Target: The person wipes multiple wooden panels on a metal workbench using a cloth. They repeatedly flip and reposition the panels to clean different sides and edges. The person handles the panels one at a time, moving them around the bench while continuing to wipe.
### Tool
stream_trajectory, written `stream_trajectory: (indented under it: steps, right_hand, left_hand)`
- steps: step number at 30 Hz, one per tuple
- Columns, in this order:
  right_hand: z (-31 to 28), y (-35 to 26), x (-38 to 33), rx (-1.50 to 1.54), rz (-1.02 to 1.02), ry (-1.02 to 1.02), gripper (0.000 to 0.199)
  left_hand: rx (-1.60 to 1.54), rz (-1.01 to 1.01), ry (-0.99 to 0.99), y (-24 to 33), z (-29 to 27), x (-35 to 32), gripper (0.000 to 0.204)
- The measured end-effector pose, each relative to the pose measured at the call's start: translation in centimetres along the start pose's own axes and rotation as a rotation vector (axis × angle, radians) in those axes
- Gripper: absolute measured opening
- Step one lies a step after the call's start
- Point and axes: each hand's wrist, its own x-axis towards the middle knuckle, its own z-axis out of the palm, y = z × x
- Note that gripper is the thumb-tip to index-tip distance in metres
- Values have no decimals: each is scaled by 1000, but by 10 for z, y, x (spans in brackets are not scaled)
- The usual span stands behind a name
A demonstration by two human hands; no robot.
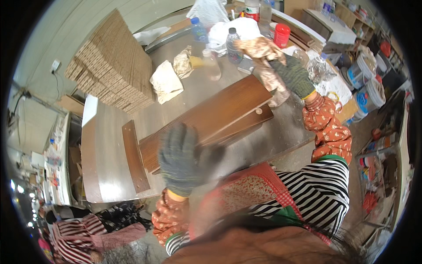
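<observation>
Two stacked brown boards (220,108), one curved strip (134,154), left hand (179,160) open and empty, right hand (293,77) gripping one crumpled cloth (262,48)

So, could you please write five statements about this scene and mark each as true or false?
1. The right grip holds a shiny brown cloth. True.
2. The left grip is closed around a bottle. False: it is open over the large brown board; contact is unclear.
3. The dark-capped bottle lies on its side. False: it stands upright.
4. The red container is right of that bottle. True.
5. The narrow wooden strip lies right of the board. False: it lies left.
</observation>
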Motion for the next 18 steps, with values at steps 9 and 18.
stream_trajectory:
  steps: [9, 18]
  right_hand:
    - [17, -44, 28, 833, -177, 43, 63]
    - [46, -29, 38, 1156, 30, -13, 50]
  left_hand:
    - [-112, -45, -487, -50, -14, 33, 102]
    - [-207, 3, -424, -66, -32, 52, 104]
